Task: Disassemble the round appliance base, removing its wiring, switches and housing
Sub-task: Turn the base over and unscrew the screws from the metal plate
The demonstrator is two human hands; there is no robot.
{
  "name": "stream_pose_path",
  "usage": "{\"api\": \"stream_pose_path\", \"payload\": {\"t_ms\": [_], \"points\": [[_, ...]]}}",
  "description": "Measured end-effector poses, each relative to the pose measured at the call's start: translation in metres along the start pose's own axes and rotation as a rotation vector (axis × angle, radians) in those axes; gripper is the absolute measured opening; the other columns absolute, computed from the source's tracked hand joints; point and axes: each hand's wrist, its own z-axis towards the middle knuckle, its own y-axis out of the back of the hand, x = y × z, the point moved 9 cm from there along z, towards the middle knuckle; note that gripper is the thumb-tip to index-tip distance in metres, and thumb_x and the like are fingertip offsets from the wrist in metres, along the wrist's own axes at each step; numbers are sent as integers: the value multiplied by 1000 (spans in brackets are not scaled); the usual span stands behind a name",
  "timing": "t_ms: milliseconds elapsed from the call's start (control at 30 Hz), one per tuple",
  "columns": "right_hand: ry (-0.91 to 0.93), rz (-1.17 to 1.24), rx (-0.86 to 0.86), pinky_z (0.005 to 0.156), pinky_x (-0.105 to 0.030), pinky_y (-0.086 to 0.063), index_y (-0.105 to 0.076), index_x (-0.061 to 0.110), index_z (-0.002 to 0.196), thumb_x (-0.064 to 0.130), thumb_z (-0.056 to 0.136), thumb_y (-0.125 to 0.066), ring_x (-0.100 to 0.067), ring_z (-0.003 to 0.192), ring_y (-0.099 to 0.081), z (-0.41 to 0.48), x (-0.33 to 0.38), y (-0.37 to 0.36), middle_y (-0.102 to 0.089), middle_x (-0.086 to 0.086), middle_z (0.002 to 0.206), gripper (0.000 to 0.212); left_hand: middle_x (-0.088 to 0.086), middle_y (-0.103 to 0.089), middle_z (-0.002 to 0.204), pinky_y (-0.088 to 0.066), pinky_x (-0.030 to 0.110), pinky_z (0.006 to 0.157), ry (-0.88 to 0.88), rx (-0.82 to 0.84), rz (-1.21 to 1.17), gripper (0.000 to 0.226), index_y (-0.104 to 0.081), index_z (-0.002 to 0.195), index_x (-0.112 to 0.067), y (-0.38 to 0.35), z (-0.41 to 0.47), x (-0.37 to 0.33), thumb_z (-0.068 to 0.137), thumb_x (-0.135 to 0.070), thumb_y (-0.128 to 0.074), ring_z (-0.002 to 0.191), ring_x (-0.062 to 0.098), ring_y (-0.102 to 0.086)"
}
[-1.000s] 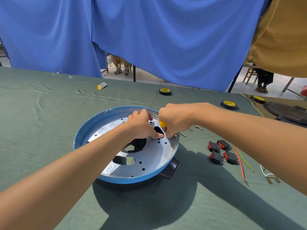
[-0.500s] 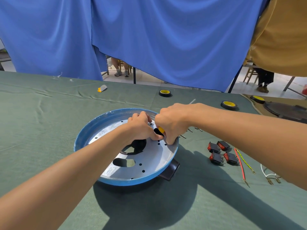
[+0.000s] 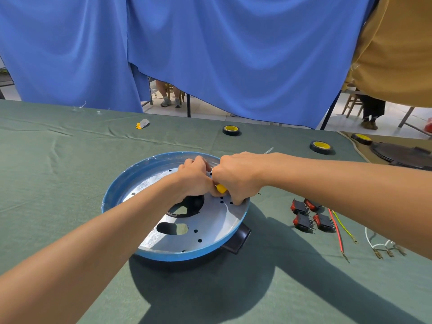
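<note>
While the round blue appliance base (image 3: 187, 256) held a perforated silver metal plate (image 3: 211, 226), the right hand (image 3: 236, 176) gripped a yellow-handled tool (image 3: 221, 188); what the left hand (image 3: 194, 177) held in its curled grip could not be told.

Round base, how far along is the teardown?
Done: four switches and loose wires lie on the cloth. In hand: right hand grips a yellow tool at the base, left hand beside it. Left: plate and black housing not yet off.
</note>
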Motion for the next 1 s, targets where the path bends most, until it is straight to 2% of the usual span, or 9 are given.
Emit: {"api": "stream_pose_path", "payload": {"t_ms": [100,300,400,533,633,700,767,867,1000], "points": [[-33,131,28,44,-25,-32,-47,24,67,23,69,-74,-13,54,-44,0,-7,-5,-47,4,59,27,6,-39,130,-42,37,96,2,-1,-5,76,-41,131,-19,0,-2,0,70,-34,-84,121,25,-40],[13,242,61,50,-24,-36,-58,20,83,15,72,-70,-18,67,-51,0,-2,0,-55,2,72,16,8,-39,131,-41,37,98,-4,-2,-1,74,-41,130,-17,1,-4,-2,71,-34,-83,122,26,-39],[-81,456,-121,50,-21,-35,-57,18,77,23,77,-70,-13,62,-46,-9,-18,35,-53,4,69,14,7,-37,135,-37,42,107,-12,15,2,81,-39,137,-19,1,-5,-2,72,-40,-83,128,27,-36],[-143,926,-379,54,-20,-43,-62,-3,92,16,93,-56,-7,61,-48,-31,-41,76,-53,-3,73,20,6,-37,134,-39,42,106,9,34,29,81,-40,136,-19,0,-7,-2,73,-48,-81,126,26,-38],[-142,1137,-478,74,-25,-54,-68,-2,92,28,95,-60,-16,77,-62,-45,-51,84,-64,-8,85,32,7,-38,134,-39,42,105,12,32,46,80,-40,135,-19,0,-8,-3,73,-49,-80,126,26,-39],[-200,1039,-473,74,-29,-51,-71,8,81,46,91,-61,-16,74,-58,-50,-57,80,-62,-2,76,40,7,-38,134,-39,41,105,8,25,41,79,-41,134,-18,1,-8,-3,73,-48,-81,126,26,-38],[-310,919,-479,58,-28,-36,-63,5,70,54,88,-61,-14,56,-39,-55,-66,72,-44,-3,61,52,7,-38,134,-39,40,106,8,26,37,79,-41,134,-18,0,-8,-3,72,-48,-81,126,25,-38],[-394,763,-638,47,-24,-27,-54,-7,66,36,92,-62,-14,49,-28,-65,-73,72,-40,-11,55,51,6,-37,135,-39,40,105,11,33,46,81,-40,135,-19,0,-7,-2,72,-50,-81,126,25,-38],[-428,706,-738,43,-21,-27,-50,-2,60,18,91,-57,-15,46,-22,-70,-74,66,-32,-3,46,38,6,-37,135,-40,40,104,15,34,41,81,-41,134,-20,0,-7,-2,71,-51,-81,126,25,-38]]}}
